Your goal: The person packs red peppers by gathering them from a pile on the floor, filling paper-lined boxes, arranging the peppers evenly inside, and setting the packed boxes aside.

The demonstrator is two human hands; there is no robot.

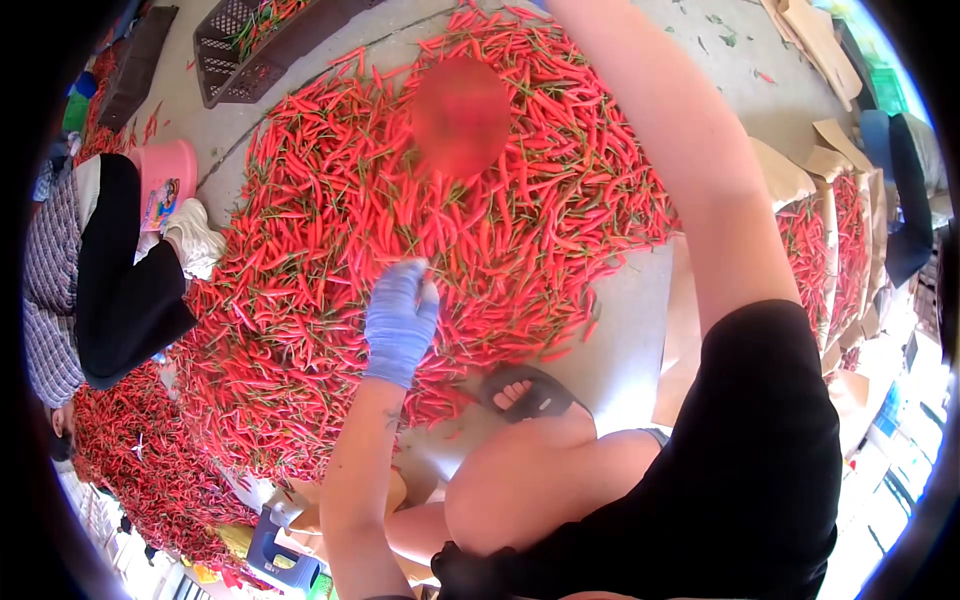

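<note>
A wide heap of red chili peppers (330,200) with green stems covers the floor before me. My left hand (400,315), in a blue-violet glove, is low over the near middle of the heap. Its fingers are curled in with the thumb close to them; whatever may be between the fingertips is too small to make out. My right arm stretches across the heap to the top edge, where just a sliver of blue glove on my right hand (541,3) shows, its fingers out of frame. A blurred round red patch (460,115) hides some peppers.
At left a person in black trousers (120,270) sits near a pink plastic stool or tub (165,175). A brown crate (250,60) stands at the top left. Paper bags of chilies (840,240) line the right. My sandalled foot (525,393) borders the heap.
</note>
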